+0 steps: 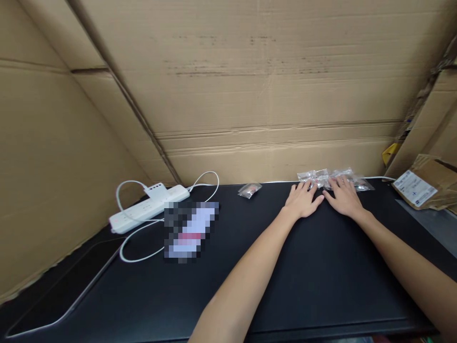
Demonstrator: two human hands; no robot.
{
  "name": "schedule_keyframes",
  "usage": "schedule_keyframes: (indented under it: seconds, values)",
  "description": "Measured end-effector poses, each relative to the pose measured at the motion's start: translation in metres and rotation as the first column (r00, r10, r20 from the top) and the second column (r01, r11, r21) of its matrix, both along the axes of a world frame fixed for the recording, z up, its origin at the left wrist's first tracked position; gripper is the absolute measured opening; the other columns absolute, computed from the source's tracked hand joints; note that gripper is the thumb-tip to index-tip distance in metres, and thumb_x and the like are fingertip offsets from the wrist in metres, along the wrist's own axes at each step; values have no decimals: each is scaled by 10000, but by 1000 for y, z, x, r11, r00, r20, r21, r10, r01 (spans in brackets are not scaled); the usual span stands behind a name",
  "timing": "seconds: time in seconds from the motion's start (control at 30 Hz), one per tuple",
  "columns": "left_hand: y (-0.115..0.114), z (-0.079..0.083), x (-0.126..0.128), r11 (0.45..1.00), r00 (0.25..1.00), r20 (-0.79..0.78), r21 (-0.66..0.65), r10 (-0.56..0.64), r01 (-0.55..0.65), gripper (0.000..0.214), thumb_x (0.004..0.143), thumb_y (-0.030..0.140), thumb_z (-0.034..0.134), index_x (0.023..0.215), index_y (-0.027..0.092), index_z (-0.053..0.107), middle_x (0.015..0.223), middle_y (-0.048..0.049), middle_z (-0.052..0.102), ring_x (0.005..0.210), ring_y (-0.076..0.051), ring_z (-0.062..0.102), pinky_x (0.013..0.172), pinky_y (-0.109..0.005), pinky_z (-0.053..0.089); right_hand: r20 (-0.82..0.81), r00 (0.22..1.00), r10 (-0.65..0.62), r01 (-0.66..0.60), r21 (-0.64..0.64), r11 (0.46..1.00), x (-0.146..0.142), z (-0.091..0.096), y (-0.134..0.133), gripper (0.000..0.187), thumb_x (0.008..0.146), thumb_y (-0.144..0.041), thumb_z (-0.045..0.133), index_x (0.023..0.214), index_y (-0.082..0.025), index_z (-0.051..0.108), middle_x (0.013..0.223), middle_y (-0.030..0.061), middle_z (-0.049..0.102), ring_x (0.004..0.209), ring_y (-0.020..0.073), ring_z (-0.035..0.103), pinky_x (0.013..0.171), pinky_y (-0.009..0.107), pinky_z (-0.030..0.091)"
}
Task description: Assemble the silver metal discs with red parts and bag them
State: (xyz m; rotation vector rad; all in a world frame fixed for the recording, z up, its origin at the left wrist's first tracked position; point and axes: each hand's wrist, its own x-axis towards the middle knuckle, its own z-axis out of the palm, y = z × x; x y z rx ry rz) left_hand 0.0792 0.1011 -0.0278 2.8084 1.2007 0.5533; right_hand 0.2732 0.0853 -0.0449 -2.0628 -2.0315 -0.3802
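Both arms reach across a black table (271, 276) toward its back edge. My left hand (303, 199) lies flat, fingers spread, its fingertips on a clear plastic packet (319, 176) with small reddish contents. Close beside it, my right hand (343, 196) is also flat with fingers apart, touching another clear packet (357, 181). The two thumbs nearly meet. What exactly is inside the packets cannot be made out. Farther left, a third small clear packet (250, 190) with something reddish-brown in it sits by itself near the cardboard wall.
A white power strip (150, 209) with a plug-in charger and looping white cable (134, 260) is at left, beside a pixelated, phone-shaped object (193, 231). A dark flat panel (64, 290) lies front left. An opened cardboard box (439, 183) with a label stands right. Cardboard walls (267, 85) enclose the table.
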Motion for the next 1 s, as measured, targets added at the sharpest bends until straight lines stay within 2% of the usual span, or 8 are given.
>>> schedule_keyframes:
  seconds: [0.2,0.47,0.6,0.77,0.87,0.9,0.97,1.0]
  values:
    - [-2,1,-1,1000,1000,30,-9,11,-11,635,998,561,244,1524,214,322,1611,-112,273,1455,-331,260,1144,-525,248,-21,1000,-23,24,33,999,-5,4,-3,707,978,-485,345,1524,-37,297,1547,250,348,1466,400,231,1158,543,209]
    - [-24,9,-16,963,983,154,231,102,-137,438,962,337,430,1330,119,526,1407,-178,500,1370,-325,359,1120,-466,296,-50,999,-15,17,29,999,-10,6,-7,696,981,-462,352,1529,-39,289,1565,248,317,1477,391,204,1166,555,174]
    - [-27,12,-43,919,959,123,277,253,-278,365,910,304,494,1193,105,612,1367,-204,520,1370,-388,337,1135,-531,240,-57,998,13,-11,42,999,-15,7,-9,700,971,-460,368,1525,-38,302,1570,253,303,1474,404,208,1170,542,174]
    - [-16,19,-105,776,833,116,314,541,-547,506,867,313,527,1281,22,555,1412,-277,450,1362,-461,298,1102,-588,230,-34,993,116,-112,100,989,-36,10,-18,669,953,-434,408,1495,-45,367,1558,257,319,1470,422,212,1174,548,179]
    - [-9,19,-147,671,700,160,202,696,-713,513,874,399,521,1209,17,593,1281,-291,523,1272,-469,386,1014,-576,334,-49,972,228,-221,120,968,-55,10,-26,633,944,-419,430,1485,-91,400,1565,211,335,1479,404,201,1176,550,196]
    - [-8,18,-158,662,673,167,122,721,-739,494,872,445,525,1123,35,637,1216,-286,551,1229,-468,421,978,-569,366,-55,964,261,-253,120,960,-60,10,-29,623,944,-412,431,1482,-98,408,1564,202,339,1481,395,202,1177,550,202]
    - [-5,16,-176,688,668,193,-58,718,-723,399,829,480,590,939,109,684,1084,-242,599,1159,-455,469,942,-559,396,-59,948,312,-304,113,946,-71,11,-34,594,946,-405,430,1453,-96,451,1559,198,350,1482,387,209,1181,550,210]
    - [-5,16,-181,702,677,208,-81,706,-707,329,822,453,607,902,142,679,1052,-212,610,1136,-432,491,933,-541,409,-58,941,333,-325,108,939,-75,12,-36,573,949,-402,429,1429,-95,480,1558,198,353,1483,383,209,1183,548,215]
